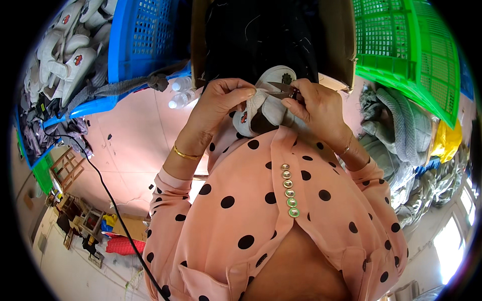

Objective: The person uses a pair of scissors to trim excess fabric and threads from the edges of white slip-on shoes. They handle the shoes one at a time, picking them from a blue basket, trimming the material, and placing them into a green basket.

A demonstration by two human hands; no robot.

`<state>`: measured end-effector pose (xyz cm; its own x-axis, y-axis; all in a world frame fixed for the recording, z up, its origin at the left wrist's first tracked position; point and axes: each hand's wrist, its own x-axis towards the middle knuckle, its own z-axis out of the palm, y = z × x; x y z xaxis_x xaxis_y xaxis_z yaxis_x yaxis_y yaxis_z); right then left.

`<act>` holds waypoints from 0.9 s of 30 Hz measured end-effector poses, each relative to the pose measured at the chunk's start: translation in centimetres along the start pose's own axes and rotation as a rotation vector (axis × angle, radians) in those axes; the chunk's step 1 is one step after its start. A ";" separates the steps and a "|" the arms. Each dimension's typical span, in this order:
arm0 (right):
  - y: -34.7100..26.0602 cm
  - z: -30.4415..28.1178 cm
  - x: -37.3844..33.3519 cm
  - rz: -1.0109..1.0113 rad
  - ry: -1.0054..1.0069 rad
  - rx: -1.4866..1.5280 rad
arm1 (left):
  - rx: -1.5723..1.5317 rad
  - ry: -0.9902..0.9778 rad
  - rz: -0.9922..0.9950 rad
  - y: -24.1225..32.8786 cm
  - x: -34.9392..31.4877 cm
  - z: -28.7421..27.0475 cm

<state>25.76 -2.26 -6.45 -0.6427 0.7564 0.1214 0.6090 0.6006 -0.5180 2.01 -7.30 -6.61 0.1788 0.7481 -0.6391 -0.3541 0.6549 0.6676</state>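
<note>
My left hand (224,99) pinches the edge of a white shoe upper (257,103) between thumb and fingertips. In my right hand (317,105) is a pair of scissors (277,90), dark at the handles, its blades parted and pointing left toward the pinched edge. Whether the blades touch the fabric I cannot tell. Below the blades, in front of my body, the upper carries a small red and dark emblem. Just beyond the scissors shows another pale shoe piece (282,73) with a dark round emblem. My fingers hide part of the handles and the edge.
A blue crate (116,50) stands at the left, beside a heap of white shoe uppers (70,57). Ahead is a cardboard box (346,40) with dark fabric; green baskets (422,55) stand right. Plastic bottles (179,99) are near my left hand. A black cable (108,188) hangs at the left.
</note>
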 end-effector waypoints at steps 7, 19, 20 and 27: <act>-0.6 0.0 0.1 -0.049 0.025 -0.079 | -0.050 0.014 -0.001 -0.5 -0.2 -0.1; -0.7 0.1 0.3 -0.099 0.082 -0.134 | -0.076 0.034 -0.006 -0.8 0.1 -0.2; -0.7 0.2 0.3 -0.098 0.082 -0.130 | -0.079 0.033 -0.006 -0.8 0.1 -0.2; -0.6 1.1 0.2 -0.101 0.101 -0.079 | -0.103 0.032 -0.005 -1.2 0.1 -0.4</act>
<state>24.73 -2.80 -7.07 -0.6545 0.7113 0.2561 0.5810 0.6900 -0.4316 2.08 -8.02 -7.64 0.1518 0.7396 -0.6557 -0.4461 0.6432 0.6223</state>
